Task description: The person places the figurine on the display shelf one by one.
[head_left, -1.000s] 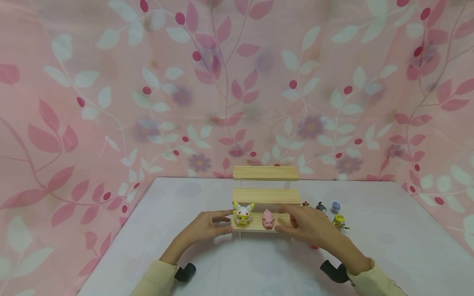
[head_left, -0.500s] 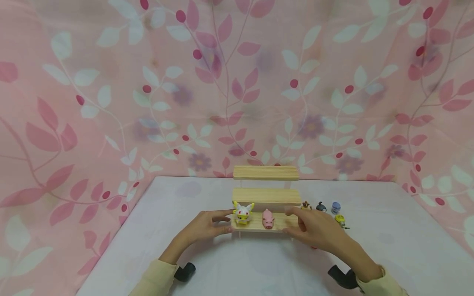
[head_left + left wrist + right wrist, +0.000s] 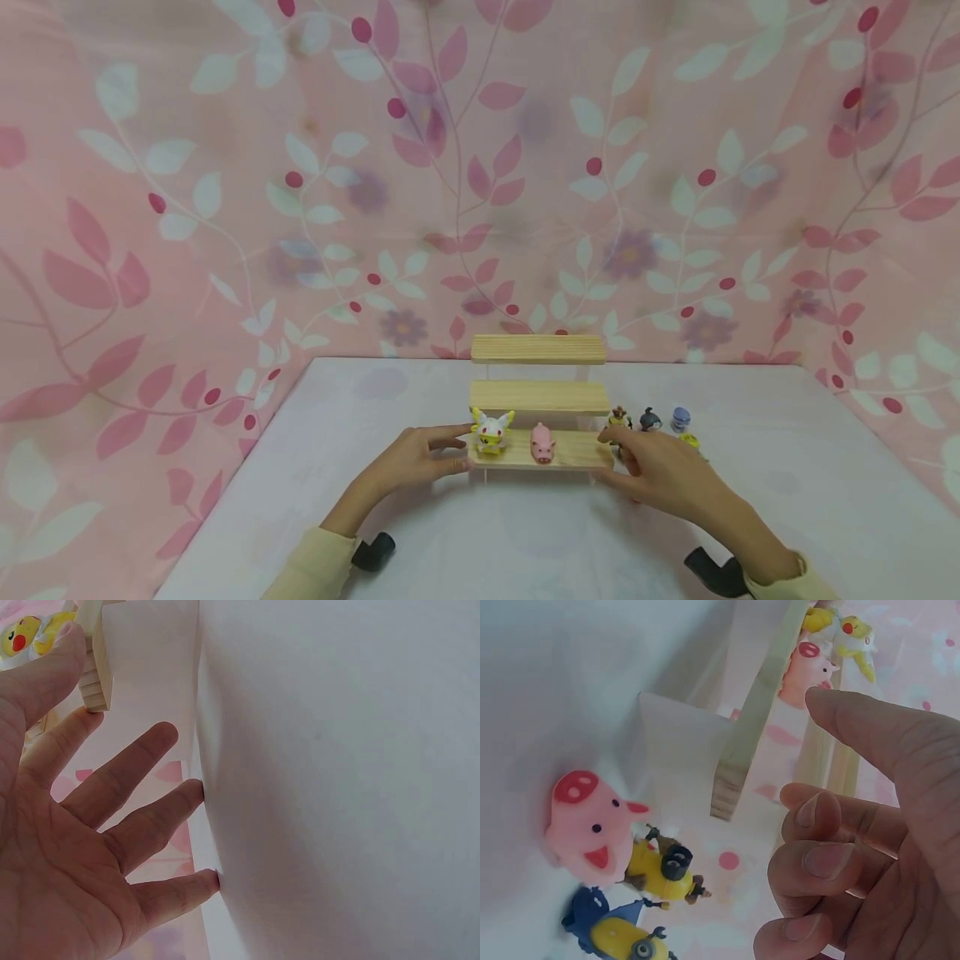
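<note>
A three-step wooden display shelf [image 3: 585, 448] stands on the white table. On its lowest board, a yellow-and-white eared figurine [image 3: 491, 435] sits at the left and a pink pig figurine [image 3: 542, 444] near the middle. My left hand [image 3: 420, 457] holds that board's left end between thumb and index finger; its other fingers [image 3: 127, 772] are spread. Beyond the board's right end, my right hand [image 3: 667, 471] hangs with nothing held, its thumb extended and fingers loosely bent. Another pink pig figurine [image 3: 589, 825] rests on the table below it, mostly hidden in the head view.
Right of the shelf stand several small figurines, including a brown-hatted one [image 3: 618, 416], a dark one [image 3: 649, 419] and a blue one [image 3: 680, 418]. A yellow one [image 3: 691, 438] is partly covered by my right hand. A pink floral cloth [image 3: 480, 167] hangs behind the table.
My right hand has moved rightward from beside the pig, past the lowest board's right end. The left hand and both figurines on the shelf stay in place.
</note>
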Demonstrator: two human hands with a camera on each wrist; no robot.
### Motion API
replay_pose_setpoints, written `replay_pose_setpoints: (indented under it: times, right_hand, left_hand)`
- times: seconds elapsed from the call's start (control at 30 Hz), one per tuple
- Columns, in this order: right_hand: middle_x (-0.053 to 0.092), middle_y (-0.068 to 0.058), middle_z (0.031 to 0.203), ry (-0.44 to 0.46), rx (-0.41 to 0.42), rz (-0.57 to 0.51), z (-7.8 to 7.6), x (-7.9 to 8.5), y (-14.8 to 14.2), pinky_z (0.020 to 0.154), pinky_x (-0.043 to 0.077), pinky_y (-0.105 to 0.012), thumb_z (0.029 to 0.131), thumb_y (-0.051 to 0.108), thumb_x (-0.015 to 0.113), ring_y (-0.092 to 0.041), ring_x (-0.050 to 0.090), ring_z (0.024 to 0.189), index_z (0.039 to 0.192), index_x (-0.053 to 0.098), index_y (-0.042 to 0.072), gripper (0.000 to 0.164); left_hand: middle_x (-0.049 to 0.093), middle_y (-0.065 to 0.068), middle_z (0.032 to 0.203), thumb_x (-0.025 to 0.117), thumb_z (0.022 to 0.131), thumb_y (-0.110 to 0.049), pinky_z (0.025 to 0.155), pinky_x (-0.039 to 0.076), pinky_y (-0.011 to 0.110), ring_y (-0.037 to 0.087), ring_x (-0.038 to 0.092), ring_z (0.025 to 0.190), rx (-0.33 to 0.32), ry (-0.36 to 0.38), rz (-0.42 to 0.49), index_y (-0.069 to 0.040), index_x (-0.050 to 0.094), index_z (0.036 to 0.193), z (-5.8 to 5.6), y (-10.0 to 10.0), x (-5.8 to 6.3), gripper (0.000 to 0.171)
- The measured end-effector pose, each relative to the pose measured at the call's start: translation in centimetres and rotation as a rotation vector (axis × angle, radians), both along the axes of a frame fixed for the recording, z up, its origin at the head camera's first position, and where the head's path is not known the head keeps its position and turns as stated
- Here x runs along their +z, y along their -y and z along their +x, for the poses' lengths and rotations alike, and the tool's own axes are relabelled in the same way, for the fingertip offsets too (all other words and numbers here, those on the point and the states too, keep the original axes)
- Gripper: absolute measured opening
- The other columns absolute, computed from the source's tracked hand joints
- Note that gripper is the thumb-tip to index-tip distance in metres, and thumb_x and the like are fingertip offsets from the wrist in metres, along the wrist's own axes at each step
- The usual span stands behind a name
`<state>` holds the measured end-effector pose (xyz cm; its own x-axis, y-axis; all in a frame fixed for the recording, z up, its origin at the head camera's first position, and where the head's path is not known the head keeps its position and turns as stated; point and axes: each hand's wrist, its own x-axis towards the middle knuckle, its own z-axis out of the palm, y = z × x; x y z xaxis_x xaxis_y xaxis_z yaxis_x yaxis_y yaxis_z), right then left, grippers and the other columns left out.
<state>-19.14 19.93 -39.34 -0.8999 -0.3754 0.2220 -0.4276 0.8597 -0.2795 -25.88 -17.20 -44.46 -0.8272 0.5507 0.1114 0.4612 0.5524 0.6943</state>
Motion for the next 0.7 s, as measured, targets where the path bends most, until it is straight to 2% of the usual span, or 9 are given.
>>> replay_pose_setpoints:
  times: [0.17,0.5,0.7]
  right_hand:
    - [0.042,0.015,0.061,0.038,-0.036,0.011,0.1,0.0,-0.3,0.048,0.030,-0.023,0.083,0.046,0.077,-0.003,0.036,0.052,0.117,0.067,0.018,0.045]
    - [0.040,0.013,0.061,0.044,-0.053,0.022,0.6,-0.3,-1.7,0.047,0.027,-0.023,0.083,0.045,0.077,-0.003,0.033,0.050,0.118,0.066,0.019,0.045]
    - [0.041,0.014,0.060,0.053,-0.091,0.024,0.8,-0.7,-2.4,0.047,0.026,-0.024,0.082,0.046,0.077,-0.004,0.034,0.050,0.117,0.067,0.017,0.046]
  left_hand:
    - [0.071,0.004,0.115,0.072,0.088,-0.048,0.096,0.046,0.051,0.026,0.064,0.113,0.002,-0.003,-0.002,-0.020,0.058,0.140,0.1,0.1,0.1,0.061]
    - [0.071,0.006,0.115,0.072,0.088,-0.048,0.096,0.045,0.051,0.026,0.064,0.114,-0.002,0.002,0.000,-0.018,0.058,0.140,0.1,-0.1,0.1,0.062]
    - [0.071,0.006,0.115,0.073,0.087,-0.047,0.095,0.045,0.051,0.026,0.064,0.114,-0.002,0.007,0.007,-0.018,0.058,0.140,0.2,-0.2,0.3,0.062]
